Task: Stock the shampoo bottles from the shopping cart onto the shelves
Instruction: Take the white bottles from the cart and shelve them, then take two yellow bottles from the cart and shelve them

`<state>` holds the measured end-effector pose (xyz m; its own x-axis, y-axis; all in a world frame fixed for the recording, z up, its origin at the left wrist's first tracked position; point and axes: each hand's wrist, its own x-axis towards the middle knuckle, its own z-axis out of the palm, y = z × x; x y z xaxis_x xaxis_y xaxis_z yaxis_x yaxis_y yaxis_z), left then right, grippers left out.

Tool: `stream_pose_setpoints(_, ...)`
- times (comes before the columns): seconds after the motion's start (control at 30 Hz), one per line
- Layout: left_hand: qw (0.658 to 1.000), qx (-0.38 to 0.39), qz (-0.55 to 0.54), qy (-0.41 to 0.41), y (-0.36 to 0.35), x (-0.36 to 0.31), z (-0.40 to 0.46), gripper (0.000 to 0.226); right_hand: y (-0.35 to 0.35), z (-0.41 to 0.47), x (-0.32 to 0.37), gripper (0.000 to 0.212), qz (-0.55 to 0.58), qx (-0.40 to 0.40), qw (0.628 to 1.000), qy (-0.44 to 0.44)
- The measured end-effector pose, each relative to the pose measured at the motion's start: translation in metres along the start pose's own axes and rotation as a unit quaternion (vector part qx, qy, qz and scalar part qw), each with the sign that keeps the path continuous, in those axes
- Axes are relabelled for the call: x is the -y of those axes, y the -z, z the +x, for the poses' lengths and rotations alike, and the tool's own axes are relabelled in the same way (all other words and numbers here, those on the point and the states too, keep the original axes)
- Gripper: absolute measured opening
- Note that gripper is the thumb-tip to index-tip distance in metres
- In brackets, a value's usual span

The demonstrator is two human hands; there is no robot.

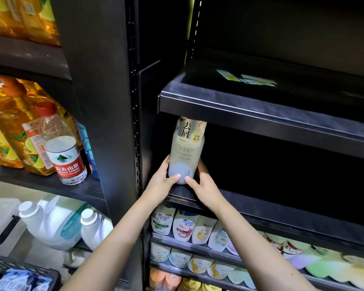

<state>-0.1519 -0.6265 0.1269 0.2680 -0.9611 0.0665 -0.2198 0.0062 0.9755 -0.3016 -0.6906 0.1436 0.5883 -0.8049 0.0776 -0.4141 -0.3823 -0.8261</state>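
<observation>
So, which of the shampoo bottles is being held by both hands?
The tall pale bottle standing alone on the dark middle shelf; the others sit untouched in rows below.

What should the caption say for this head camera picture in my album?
Both hands, left hand and right hand, hold a pale shampoo bottle on a dark shelf.

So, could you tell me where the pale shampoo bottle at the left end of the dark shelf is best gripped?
Low on the body, from the front, a palm on each flank. The pale shampoo bottle stands upright with its top tucked under the shelf above, so only the lower sides are free. The left hand and right hand hold it that way.
</observation>
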Motion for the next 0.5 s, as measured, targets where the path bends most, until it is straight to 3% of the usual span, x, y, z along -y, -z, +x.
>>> stream_pose_setpoints(0.13,0.999,-0.015,0.045,-0.013,-0.001,-0.004,-0.017,0.066,0.008,-0.017,0.004,0.066,-0.021,-0.014,1.000,0.010)
stream_pose_setpoints(0.23,0.988,-0.043,0.148,-0.024,-0.006,-0.011,-0.048,0.065,0.013,-0.047,0.005,0.066,-0.045,-0.033,0.998,0.007)
stream_pose_setpoints(0.4,0.948,-0.048,0.313,-0.042,-0.010,-0.011,-0.125,0.067,0.008,-0.107,0.006,0.060,-0.150,-0.058,0.985,0.066)
stream_pose_setpoints(0.5,0.914,-0.062,0.402,0.000,-0.003,-0.008,-0.186,0.068,-0.012,-0.139,0.008,0.058,-0.195,-0.010,0.975,0.103)
